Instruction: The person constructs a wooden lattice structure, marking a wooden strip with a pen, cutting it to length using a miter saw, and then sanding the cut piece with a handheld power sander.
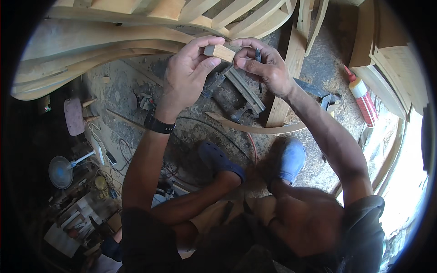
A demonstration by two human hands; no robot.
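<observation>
My left hand grips a small, short wooden block between thumb and fingers, raised above the floor. At the block's other end, the fingertips of my right hand are closed on or against it. A dark slim pen or pencil is also tucked between my right fingers, pointing upward. Below the hands, a grey metal tool resembling a nail gun lies on the floor. Just beyond the hands is a curved wooden frame with several slats.
A white and red squeeze bottle stands or lies at right, beside wooden furniture parts. A curved wooden strip and a red hose lie near my feet. At left are a fan and cluttered tools.
</observation>
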